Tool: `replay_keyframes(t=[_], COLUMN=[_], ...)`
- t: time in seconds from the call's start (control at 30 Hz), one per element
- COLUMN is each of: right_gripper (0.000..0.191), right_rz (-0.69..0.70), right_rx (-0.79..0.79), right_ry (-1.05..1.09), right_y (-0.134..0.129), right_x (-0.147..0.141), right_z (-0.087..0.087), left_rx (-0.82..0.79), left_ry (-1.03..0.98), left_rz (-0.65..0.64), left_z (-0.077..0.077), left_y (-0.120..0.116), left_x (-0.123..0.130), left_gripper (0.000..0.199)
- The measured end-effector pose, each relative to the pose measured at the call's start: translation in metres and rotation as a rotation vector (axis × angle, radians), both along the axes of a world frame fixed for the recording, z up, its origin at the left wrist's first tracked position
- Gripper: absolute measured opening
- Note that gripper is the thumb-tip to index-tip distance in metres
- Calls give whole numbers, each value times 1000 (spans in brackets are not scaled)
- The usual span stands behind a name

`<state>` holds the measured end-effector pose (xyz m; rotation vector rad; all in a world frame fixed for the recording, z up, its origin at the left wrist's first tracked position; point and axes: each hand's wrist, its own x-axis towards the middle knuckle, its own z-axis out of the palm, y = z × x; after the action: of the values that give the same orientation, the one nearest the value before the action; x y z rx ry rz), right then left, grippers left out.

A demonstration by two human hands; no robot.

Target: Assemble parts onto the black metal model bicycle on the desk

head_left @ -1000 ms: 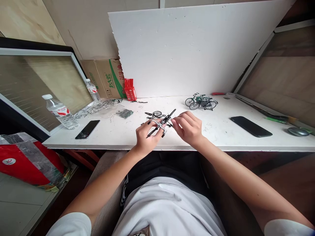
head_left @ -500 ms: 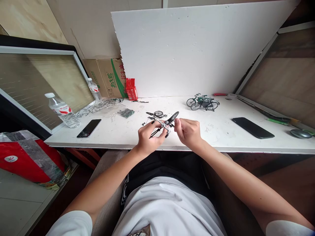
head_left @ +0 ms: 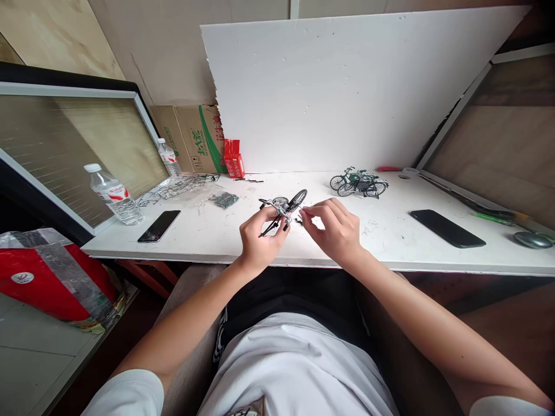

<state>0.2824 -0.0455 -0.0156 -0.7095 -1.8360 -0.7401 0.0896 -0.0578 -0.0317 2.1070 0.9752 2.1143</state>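
A partly built model bicycle [head_left: 281, 212], with a dark wheel [head_left: 297, 200] and silver handlebars, is held above the table's front edge. My left hand [head_left: 261, 238] is closed around its frame. Just right of the wheel, my right hand [head_left: 333, 228] has thumb and index finger pinched together; a tiny thin piece seems to show at the fingertips, too small to name. Behind the held model, another small wheel [head_left: 281, 201] lies on the white table [head_left: 208, 240], partly hidden.
Assembled model bicycles [head_left: 359, 182] stand at the back right. A bag of green parts [head_left: 225, 200] and part frames [head_left: 184, 186] lie left. Phones [head_left: 159, 226] [head_left: 446, 227] flank my hands; a water bottle [head_left: 113, 195] stands left, a mouse [head_left: 532, 240] far right.
The held model has turned and shifted slightly left, its wheel tilted differently. My right hand's fingers have opened out from a tighter fist into a pinch beside the wheel.
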Motion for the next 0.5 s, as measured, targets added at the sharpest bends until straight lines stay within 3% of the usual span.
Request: replay_keyframes(t=[0.23,0.5], right_gripper=[9,30], right_rz=[82,353], right_rx=[-144,-589], right_ry=[117,434], right_y=[-2,-24], right_x=[-3,-16], right_z=[-2,5], left_rx=[136,296], left_ry=[78,189], left_rz=[49,82], left_z=[1,7], left_y=[0,1], left_x=[-3,-11], left_gripper=[10,22])
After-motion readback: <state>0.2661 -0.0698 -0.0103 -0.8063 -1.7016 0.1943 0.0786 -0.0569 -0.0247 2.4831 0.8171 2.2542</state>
